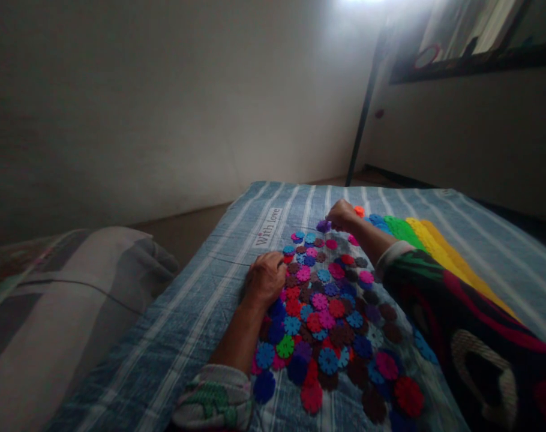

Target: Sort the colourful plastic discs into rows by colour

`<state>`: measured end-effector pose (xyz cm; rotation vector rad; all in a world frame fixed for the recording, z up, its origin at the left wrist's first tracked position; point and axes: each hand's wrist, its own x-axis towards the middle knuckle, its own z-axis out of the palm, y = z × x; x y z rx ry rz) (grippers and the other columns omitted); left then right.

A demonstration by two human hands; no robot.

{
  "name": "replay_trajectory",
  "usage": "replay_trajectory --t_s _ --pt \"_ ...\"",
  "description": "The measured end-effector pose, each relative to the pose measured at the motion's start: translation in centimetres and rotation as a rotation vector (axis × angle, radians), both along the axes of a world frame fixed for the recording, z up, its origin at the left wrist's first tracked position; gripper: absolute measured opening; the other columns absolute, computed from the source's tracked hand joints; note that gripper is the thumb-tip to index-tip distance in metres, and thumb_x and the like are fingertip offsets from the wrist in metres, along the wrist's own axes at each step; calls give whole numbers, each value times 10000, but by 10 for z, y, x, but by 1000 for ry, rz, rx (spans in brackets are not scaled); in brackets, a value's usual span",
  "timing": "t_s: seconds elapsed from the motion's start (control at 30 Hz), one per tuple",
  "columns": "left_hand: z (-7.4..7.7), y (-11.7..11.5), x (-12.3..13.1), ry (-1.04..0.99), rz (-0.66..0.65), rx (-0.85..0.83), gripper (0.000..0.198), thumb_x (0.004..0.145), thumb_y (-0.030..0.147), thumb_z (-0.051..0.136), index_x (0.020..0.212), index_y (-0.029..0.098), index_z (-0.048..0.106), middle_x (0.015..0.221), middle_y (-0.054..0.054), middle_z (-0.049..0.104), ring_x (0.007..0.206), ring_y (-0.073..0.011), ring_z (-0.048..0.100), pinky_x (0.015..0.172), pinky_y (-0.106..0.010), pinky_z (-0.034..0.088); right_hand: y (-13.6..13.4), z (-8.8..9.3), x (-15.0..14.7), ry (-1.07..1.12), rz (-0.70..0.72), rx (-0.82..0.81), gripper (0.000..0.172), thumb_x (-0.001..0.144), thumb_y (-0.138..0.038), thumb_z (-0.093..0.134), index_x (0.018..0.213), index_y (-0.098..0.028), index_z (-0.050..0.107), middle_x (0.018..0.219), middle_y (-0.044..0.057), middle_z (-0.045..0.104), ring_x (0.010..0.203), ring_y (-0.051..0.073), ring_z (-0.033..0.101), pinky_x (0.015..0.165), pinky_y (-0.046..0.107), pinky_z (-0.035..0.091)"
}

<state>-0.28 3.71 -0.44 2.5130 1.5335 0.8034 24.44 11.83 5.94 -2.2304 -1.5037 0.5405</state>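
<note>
Many notched plastic discs (319, 301), flower-like and of mixed colours, lie in a loose heap on a striped blue cloth. My left hand (264, 279) is at the heap's left edge, fingers curled in and thumb side against the discs; whatever is between its fingertips is hidden. Farther out, my right hand (342, 216) is closed, its fingertips pinching at a purple notched disc (323, 226) beyond the heap's far end. Just past that hand lies an orange disc (359, 211).
Right of the heap, discs lie in colour rows: blue (377, 222), green (403, 231) and yellow (439, 252), partly behind my right arm. The cloth (201, 300) carries a "With love" print (268, 228). Grey-and-white fabric (106, 288) is at left; a dark pole (365, 120) stands behind.
</note>
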Motion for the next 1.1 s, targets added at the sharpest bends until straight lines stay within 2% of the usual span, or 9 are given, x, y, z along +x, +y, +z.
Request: replay_trajectory --t_s 0.13,0.27,0.4,0.57,0.7,0.87,1.1 --pt "-1 0 0 -1 6 18 188 828 182 485 895 206 659 1043 -57 708 1011 -217 632 958 -350 491 -10 4 1 -38 59 -23 157 799 -203 655 766 -58 706 465 75 622 428 131 592 470 196 480" --pt "0 -1 1 0 7 25 187 826 180 485 892 212 656 1020 -52 711 999 -209 634 951 -339 492 -30 8 -3 -62 169 -137 134 753 -221 713 723 -90 713 473 66 642 457 143 621 490 200 497" --pt "1 -1 1 13 9 15 190 826 173 476 879 199 657 995 -65 711 1004 -214 632 961 -342 487 -43 1 -7 -91 225 -219 121 702 -194 749 640 -102 699 451 66 627 475 169 634 484 220 504" --pt "1 0 1 23 14 9 188 833 185 476 878 194 658 1006 -72 710 1016 -222 630 973 -355 481 -46 -8 -3 -79 257 -213 89 682 -164 745 626 -120 692 383 17 559 420 159 595 437 214 476" --pt "2 1 2 34 13 3 183 835 192 481 882 190 658 1017 -75 709 1021 -225 631 980 -352 477 -48 -9 1 -20 257 -178 42 691 -140 744 703 -133 704 356 -33 515 373 123 552 410 186 450" --pt "3 1 2 28 25 -4 182 827 189 483 868 196 660 1012 -75 713 1020 -229 632 966 -358 485 -58 1 9 52 220 -140 41 724 -121 723 758 -133 704 409 -42 552 370 91 544 416 163 452" --pt "3 2 3 -3 7 9 198 813 180 478 857 201 670 985 -71 719 993 -219 639 952 -357 494 -73 15 44 64 164 -137 22 737 -102 692 715 -105 691 398 -25 538 337 89 511 411 188 455"
